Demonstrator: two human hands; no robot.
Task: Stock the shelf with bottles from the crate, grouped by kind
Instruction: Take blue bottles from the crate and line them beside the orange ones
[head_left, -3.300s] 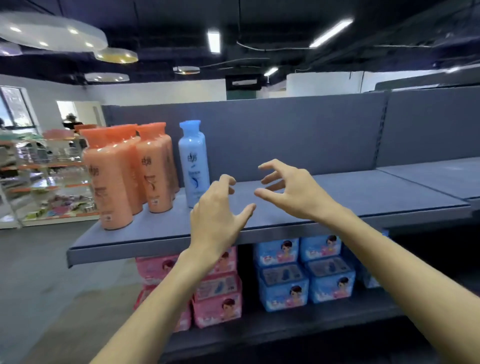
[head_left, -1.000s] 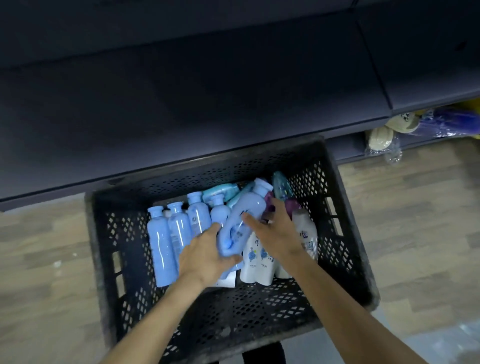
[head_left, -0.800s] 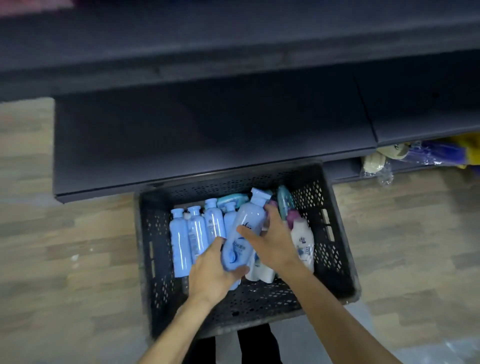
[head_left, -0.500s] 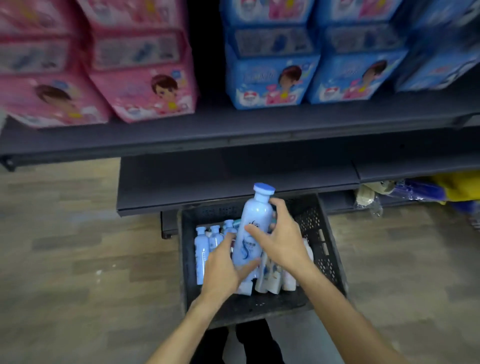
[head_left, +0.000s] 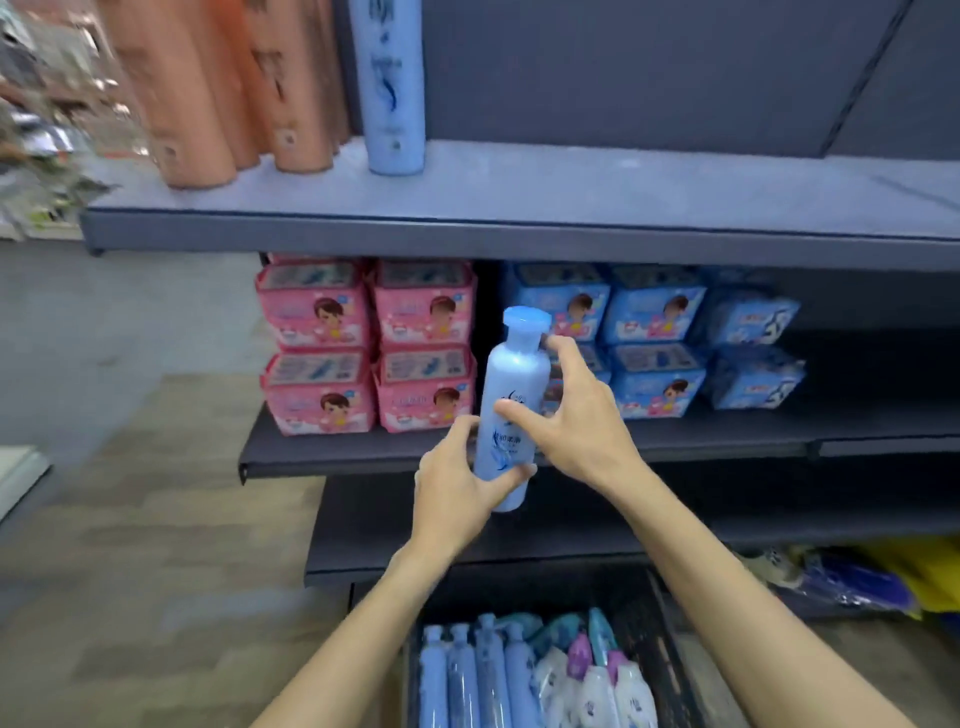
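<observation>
Above the black plastic crate, a tall light-blue plastic bottle has been lifted out and is gripped upright by the left hand and right hand, ready for the grey top shelf beside its blue twin.

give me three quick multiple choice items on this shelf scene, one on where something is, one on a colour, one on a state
1. Where does the lone blue bottle on the top shelf stand?
A. right of the orange bottles
B. left of them
C. inside the crate

2. What colour is the cap of the held bottle?
A. orange
B. blue
C. white

3. How is the held bottle carried?
A. lying flat in one palm
B. hanging cap down
C. upright, between both hands

Answers: 1 A, it stands just right of the orange group. 2 B, the cap is blue above a paler body. 3 C, the left hand grips its base and the right hand its side, cap up.
</observation>
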